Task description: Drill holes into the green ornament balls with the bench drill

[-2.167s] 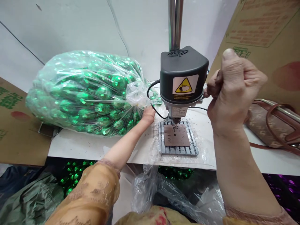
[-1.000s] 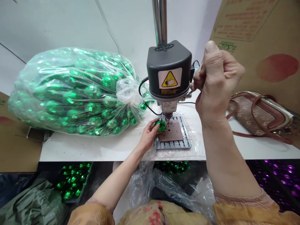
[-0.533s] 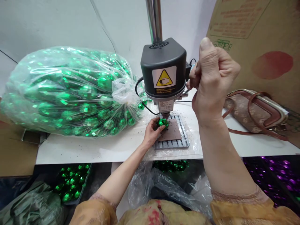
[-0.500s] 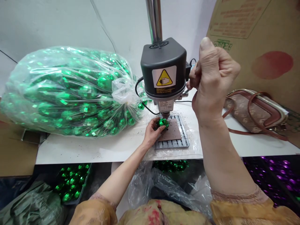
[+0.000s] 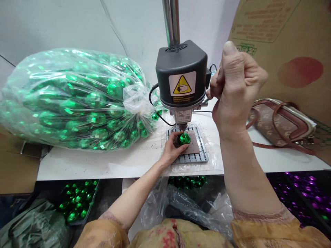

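Observation:
A shiny green faceted ball (image 5: 185,138) sits beneath the chuck (image 5: 183,127) of a small bench drill press (image 5: 162,65). My left hand (image 5: 171,150) holds the ball from its left side, thumb in front and fingers behind. Under the ball lies a brown board (image 5: 194,147) on the slotted metal base (image 5: 203,156). On the right, my right hand (image 5: 234,82) is closed in a raised fist around the feed lever; only a short bit of the lever (image 5: 204,103) shows beside the drill head.
A tied clear bag (image 5: 77,100) full of green balls lies left on the white table (image 5: 108,165). A brown handbag (image 5: 281,124) and a large carton (image 5: 274,51) stand right. Below the edge are trays of green balls (image 5: 77,199) and purple balls (image 5: 305,189).
My left hand and the green ball have shifted slightly to the right, under the chuck. My right hand stays closed at the lever, almost unmoved.

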Demonstrator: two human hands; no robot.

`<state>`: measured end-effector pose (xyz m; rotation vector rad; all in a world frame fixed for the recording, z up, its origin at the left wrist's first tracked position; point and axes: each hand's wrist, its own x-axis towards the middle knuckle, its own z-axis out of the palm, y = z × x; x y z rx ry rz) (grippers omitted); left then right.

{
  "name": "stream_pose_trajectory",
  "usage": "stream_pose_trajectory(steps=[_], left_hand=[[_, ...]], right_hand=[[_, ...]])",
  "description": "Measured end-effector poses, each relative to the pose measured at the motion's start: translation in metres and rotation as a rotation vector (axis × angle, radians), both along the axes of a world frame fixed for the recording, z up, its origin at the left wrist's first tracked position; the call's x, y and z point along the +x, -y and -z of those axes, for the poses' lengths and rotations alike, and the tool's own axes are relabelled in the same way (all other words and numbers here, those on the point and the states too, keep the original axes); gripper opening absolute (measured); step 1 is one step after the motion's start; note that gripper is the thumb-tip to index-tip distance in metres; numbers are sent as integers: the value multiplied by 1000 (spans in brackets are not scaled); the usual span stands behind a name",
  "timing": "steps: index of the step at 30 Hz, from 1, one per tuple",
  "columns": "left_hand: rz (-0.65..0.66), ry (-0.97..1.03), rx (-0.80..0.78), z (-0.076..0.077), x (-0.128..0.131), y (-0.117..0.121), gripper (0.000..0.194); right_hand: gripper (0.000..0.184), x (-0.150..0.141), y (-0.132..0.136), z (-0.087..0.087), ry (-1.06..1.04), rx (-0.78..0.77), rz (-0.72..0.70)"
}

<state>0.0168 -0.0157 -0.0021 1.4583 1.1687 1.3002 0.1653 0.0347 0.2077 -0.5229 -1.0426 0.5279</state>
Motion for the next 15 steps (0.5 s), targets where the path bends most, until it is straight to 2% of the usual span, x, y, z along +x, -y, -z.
stream_pose_trajectory(steps=[6,10,15], left_hand=[[7,17,-29,-2,0,1,61],[11,29,-28,-2,1,2,61],[4,0,-22,-2,1,1,60]], right_hand=[[54,-3,9,16,-49,82,99],[49,-6,17,27,-132,128,100],[54,-6,24,41,-142,155,117]])
